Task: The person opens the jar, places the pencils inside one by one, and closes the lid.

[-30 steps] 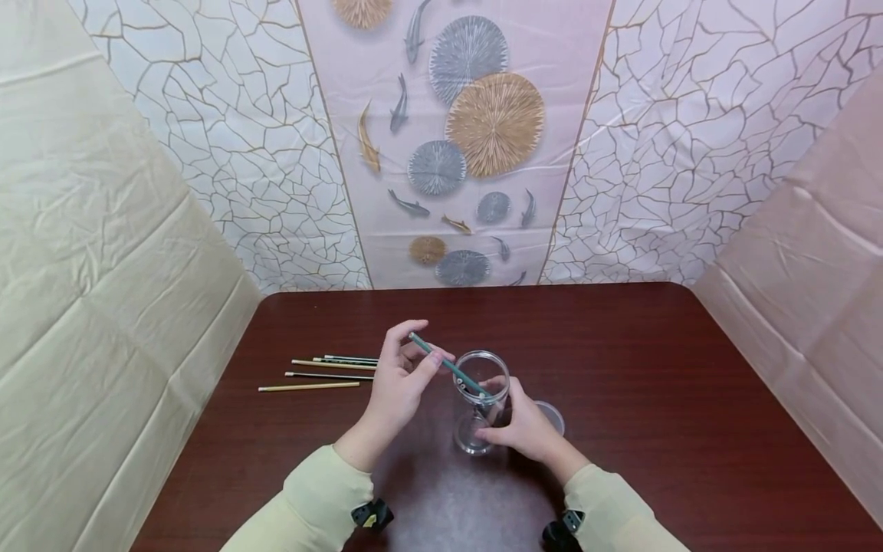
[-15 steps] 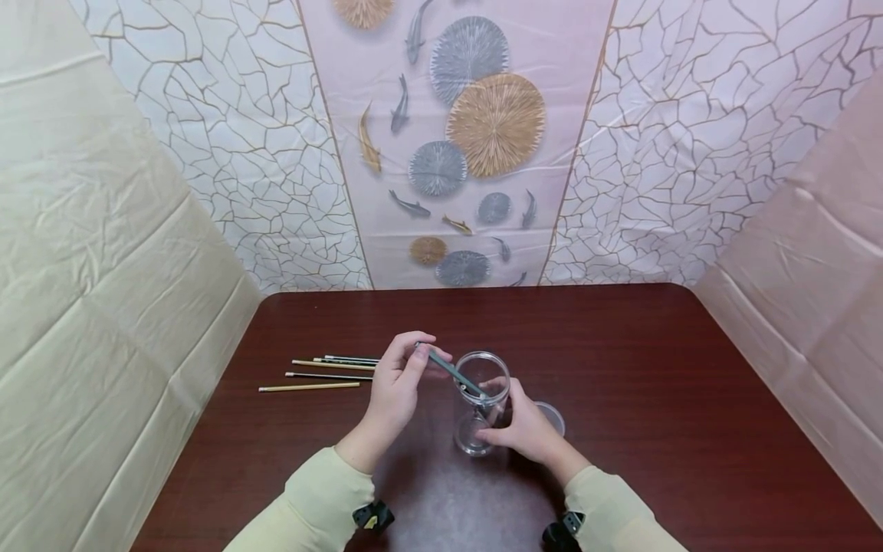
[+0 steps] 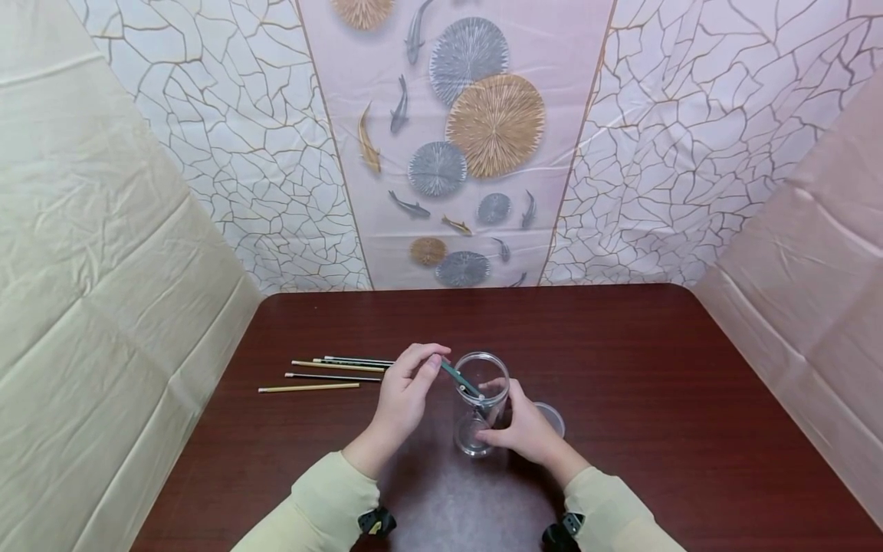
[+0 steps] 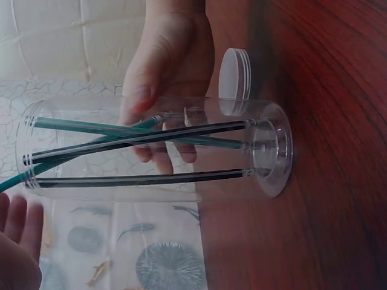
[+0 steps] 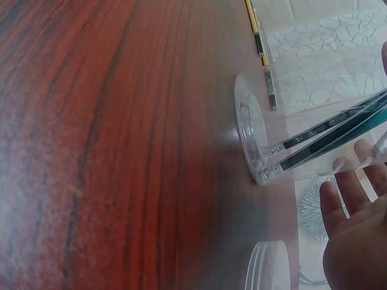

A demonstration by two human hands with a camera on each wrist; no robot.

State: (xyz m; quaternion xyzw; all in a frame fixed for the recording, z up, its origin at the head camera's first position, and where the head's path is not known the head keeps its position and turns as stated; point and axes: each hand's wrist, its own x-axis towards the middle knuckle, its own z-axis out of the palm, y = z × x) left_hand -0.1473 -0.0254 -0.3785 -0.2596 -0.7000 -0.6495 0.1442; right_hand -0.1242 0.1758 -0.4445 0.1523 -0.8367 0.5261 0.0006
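Observation:
A clear cylindrical jar (image 3: pixel 469 429) stands upright on the table, with my right hand (image 3: pixel 526 429) gripping its right side. My left hand (image 3: pixel 403 395) pinches the top end of a green pencil (image 3: pixel 457 376), which slants down through the jar's open mouth. In the left wrist view, that green pencil (image 4: pixel 13 180) reaches partway into the jar. Two black pencils (image 4: pixel 145 179) and another green pencil (image 4: pixel 78 125) lean inside, their ferrule ends at the bottom. In the right wrist view, the fingers of my right hand (image 5: pixel 363 229) lie along the jar wall.
Several yellow and black pencils (image 3: pixel 310 388) lie on the table left of my left hand. Behind my right hand rests a clear round lid (image 3: pixel 552 418). The dark red-brown table (image 3: pixel 655 414) meets patterned cloth at its back and sides.
My left hand has lowered, then shifted right toward the jar, and the green pencil has slid deeper into it. My right hand and the jar have stayed in place.

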